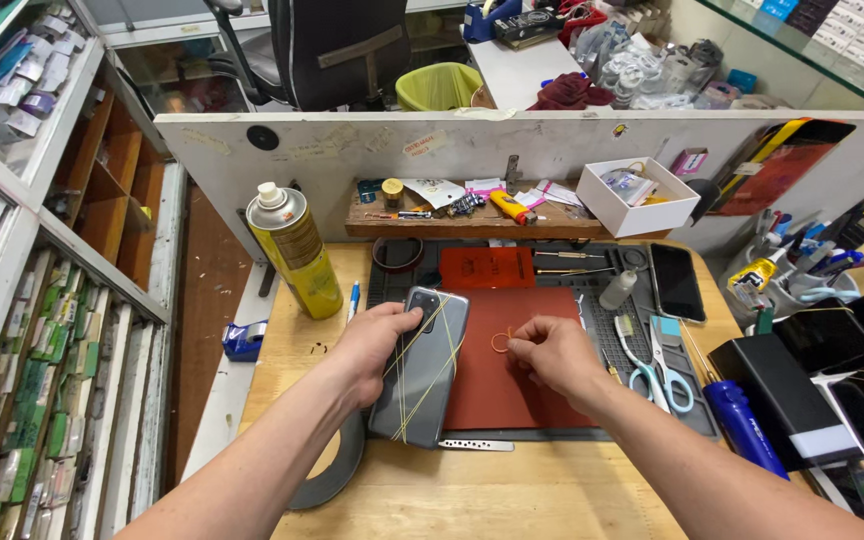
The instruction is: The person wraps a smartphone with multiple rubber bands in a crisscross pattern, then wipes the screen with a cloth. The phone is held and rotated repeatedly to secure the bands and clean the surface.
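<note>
A grey smartphone (422, 375) lies back up on a red work mat (507, 385), wrapped with several thin yellow rubber bands. My left hand (377, 345) grips the phone along its left edge. My right hand (552, 355) pinches a small orange rubber band (500, 341) that rests on the mat just right of the phone.
A yellow spray can (295, 250) stands at the left. Scissors (652, 370), a blue pen (742, 425), a small white bottle (617, 290) and a dark phone (676, 281) lie right of the mat. A white box (642, 200) sits on a low wooden shelf (452, 225). A thin metal strip (477, 444) lies below the mat.
</note>
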